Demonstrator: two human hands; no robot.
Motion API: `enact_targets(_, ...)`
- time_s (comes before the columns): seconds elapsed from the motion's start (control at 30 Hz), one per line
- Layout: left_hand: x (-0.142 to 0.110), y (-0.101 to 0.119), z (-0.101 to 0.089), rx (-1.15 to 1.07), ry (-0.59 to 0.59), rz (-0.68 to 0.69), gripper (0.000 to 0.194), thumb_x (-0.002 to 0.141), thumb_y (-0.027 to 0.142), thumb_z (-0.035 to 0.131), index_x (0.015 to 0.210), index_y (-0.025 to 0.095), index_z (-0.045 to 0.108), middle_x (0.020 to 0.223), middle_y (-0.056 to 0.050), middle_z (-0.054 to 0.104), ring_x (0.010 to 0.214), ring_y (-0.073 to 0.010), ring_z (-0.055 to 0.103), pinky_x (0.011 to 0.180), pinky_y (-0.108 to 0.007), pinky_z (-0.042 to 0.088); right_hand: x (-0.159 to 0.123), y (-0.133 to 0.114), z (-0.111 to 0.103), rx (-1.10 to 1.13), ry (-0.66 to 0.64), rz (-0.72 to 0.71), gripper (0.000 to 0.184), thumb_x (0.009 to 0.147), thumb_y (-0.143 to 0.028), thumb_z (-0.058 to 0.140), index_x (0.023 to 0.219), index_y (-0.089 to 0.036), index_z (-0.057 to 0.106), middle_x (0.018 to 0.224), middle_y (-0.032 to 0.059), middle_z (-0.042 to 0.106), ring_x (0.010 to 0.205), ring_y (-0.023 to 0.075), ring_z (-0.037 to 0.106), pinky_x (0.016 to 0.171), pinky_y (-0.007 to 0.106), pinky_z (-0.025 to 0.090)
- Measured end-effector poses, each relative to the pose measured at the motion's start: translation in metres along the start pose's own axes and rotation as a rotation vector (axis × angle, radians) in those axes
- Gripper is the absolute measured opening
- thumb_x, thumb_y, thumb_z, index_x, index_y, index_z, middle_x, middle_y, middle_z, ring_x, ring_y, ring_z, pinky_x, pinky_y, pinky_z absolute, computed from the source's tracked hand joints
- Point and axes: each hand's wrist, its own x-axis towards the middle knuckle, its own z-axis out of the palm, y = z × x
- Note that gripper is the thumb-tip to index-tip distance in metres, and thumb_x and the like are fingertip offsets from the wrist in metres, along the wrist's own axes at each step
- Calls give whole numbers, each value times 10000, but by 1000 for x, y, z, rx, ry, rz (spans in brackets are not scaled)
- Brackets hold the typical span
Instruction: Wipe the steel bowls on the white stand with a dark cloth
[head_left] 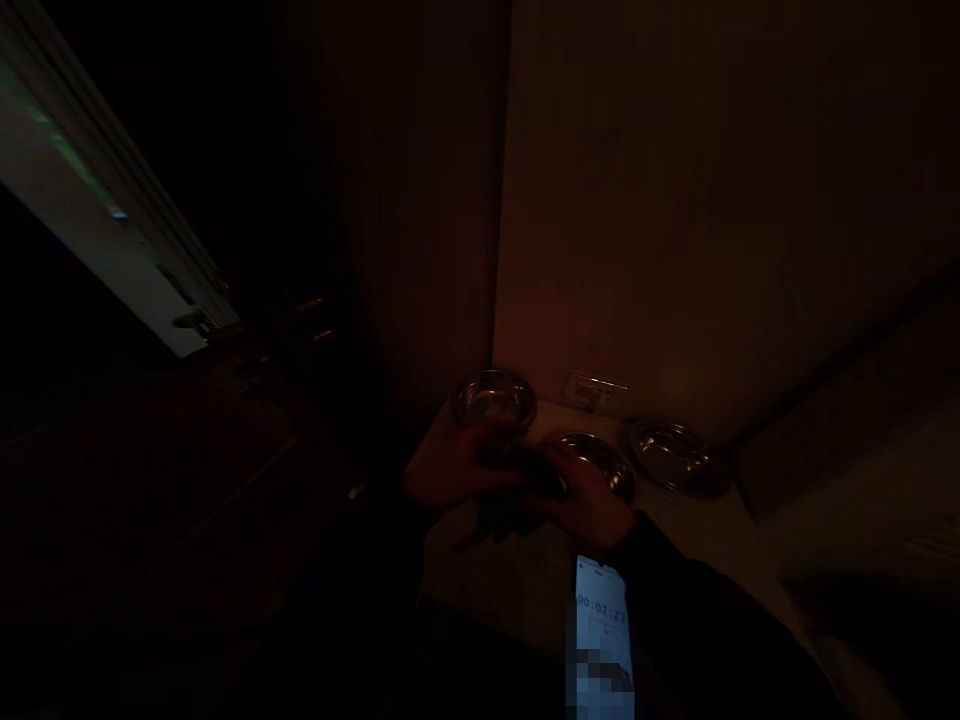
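The room is very dark, with pale walls [675, 200] that meet in a corner and a light door [97, 230] at the far left. Below the corner is a pale counter [720, 520] with three shiny metal bowls: one at the back [493, 396], one at the right [675, 455], and a middle bowl [600, 458]. The left hand [457, 470] and right hand [585, 505] close around a small dark thing [525, 480] between them, too dim to name. It would be wise to hold it firmly and go slowly. A lit phone [602, 625] glows near the right sleeve.

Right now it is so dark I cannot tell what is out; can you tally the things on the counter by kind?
Shiny round metal bowls: 3
Lit phone screen: 1
Small dark object in both hands: 1, kind unclear
Total: 5
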Motion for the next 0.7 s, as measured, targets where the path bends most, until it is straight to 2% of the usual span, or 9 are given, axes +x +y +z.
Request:
enact_targets(0.07,0,1,-1,-13,28,-29,552,641,263,674,1166,203,512,1154,-34,599,1088,-227,526,959,-399,374,3,1,-1,83,-41,25,388,706,-363,628,1061,-213,581,1131,61,573,1052,233,530,911,397,417)
enact_targets(0.17,-3,-9,-6,-64,77,-65,625,622,281,691,1200,178,476,1183,-73,576,1107,-244,510,951,-394,383,2,9,-3,308,-57,173,338,749,-393,578,1042,-223,574,963,25,650,895,212,608,792,371,493)
enact_targets(0.23,-6,-21,-8,-90,47,-99,704,602,269,707,1242,181,429,1195,-92,563,1104,-253,511,924,-393,409,-1,15,-2,411,19,249,356,742,-405,585,1043,-216,564,937,20,660,870,212,618,769,365,504)
enact_targets(0.3,-8,-34,-10,-86,-15,-122,686,592,249,713,1221,178,448,1155,-95,585,1081,-259,526,900,-394,427,-5,22,-2,455,102,257,408,713,-395,620,1072,-215,549,986,24,652,911,215,606,800,367,494)
enact_targets(0.37,-8,-44,-10,-69,-8,-129,577,613,249,693,1149,155,501,1108,-102,603,1051,-256,544,882,-389,437,-9,28,-2,457,142,240,471,688,-383,648,1115,-222,530,1048,29,634,953,220,590,822,370,483)
enact_targets(0.43,-6,-47,-11,-52,55,-111,498,629,260,675,1088,141,524,1064,-102,613,1013,-242,563,862,-372,449,-11,33,-4,441,128,214,489,680,-381,653,1129,-228,532,1073,32,625,976,222,579,827,369,479)
enact_targets(0.57,0,-41,-12,10,237,-43,322,698,295,581,981,141,563,996,-78,635,967,-217,580,866,-356,442,-12,36,-9,374,64,170,363,703,-375,617,1029,-217,603,993,32,649,942,219,589,824,365,476)
enact_targets(0.63,0,-37,-11,40,231,-52,273,716,293,541,933,135,594,996,-77,642,982,-225,571,888,-365,428,-12,36,-10,315,86,165,323,686,-338,625,977,-199,618,951,38,654,911,221,596,817,371,478)
enact_targets(0.7,-2,-35,-9,20,160,-57,307,694,287,565,957,134,603,1030,-78,639,1013,-236,558,901,-369,420,-12,35,-9,278,120,155,307,674,-291,625,963,-189,614,943,48,653,908,224,596,819,376,476)
